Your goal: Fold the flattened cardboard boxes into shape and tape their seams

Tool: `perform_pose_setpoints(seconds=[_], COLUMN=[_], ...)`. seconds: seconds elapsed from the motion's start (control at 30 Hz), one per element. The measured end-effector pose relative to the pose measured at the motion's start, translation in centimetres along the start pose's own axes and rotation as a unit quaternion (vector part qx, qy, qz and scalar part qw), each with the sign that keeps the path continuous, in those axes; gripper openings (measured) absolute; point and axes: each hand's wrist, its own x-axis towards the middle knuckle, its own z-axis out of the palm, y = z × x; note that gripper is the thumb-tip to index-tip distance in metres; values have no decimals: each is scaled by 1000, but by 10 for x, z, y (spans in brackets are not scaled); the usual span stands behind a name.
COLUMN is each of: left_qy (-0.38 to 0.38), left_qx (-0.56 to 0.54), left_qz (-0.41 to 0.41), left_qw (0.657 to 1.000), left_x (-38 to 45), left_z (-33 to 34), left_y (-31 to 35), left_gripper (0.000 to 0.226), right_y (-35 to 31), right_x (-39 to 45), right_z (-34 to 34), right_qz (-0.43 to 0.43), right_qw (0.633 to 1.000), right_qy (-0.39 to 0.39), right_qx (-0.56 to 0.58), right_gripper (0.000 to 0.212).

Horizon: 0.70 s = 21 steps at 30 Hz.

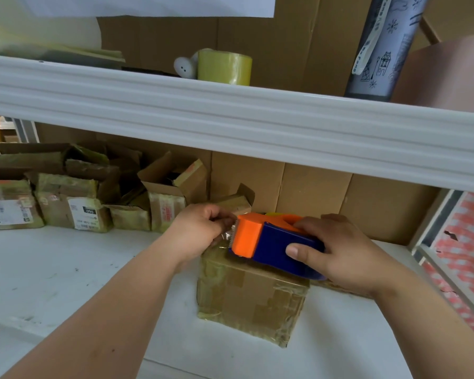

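A small brown cardboard box (251, 296), patched with old tape, stands folded on the white table (66, 269). On its top rests an orange and blue tape dispenser (268, 242), which my right hand (340, 250) grips from the right side, thumb on the blue body. My left hand (200, 228) pinches the clear tape end at the dispenser's orange front, at the box's far left top edge.
Several taped and open cardboard boxes (74, 198) crowd the back left of the table. A white shelf rail (230, 127) crosses overhead, carrying a yellow-green tape roll (225, 67). Flat cardboard (340, 203) lines the back wall. Red-checked material (465, 242) sits at the right.
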Motion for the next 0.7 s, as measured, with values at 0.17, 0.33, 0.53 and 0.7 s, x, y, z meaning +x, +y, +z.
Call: perform_pose_setpoints(seconds=[0.17,0.33,0.53,0.7], left_qy=[13,1,-10,-30], left_qx=[-92,-81,-32,-39], left_qz=[-34,-40,-27,-48], left_qw=[995,996,999,998], left_x=[2,3,5,9], left_z=[-18,-19,-10,-2], left_y=[-14,-15,-10,-7], left_gripper=[13,11,20,20], right_y=[10,14,23,25], right_x=[-2,-4,-3,-7], right_z=[-5,-5,-3,2], right_qz=[9,9,9,12], right_qw=[999,999,997,996], right_qy=[31,31,48,53], right_qx=[3,6,-62,-64], right_gripper=[47,47,60,59])
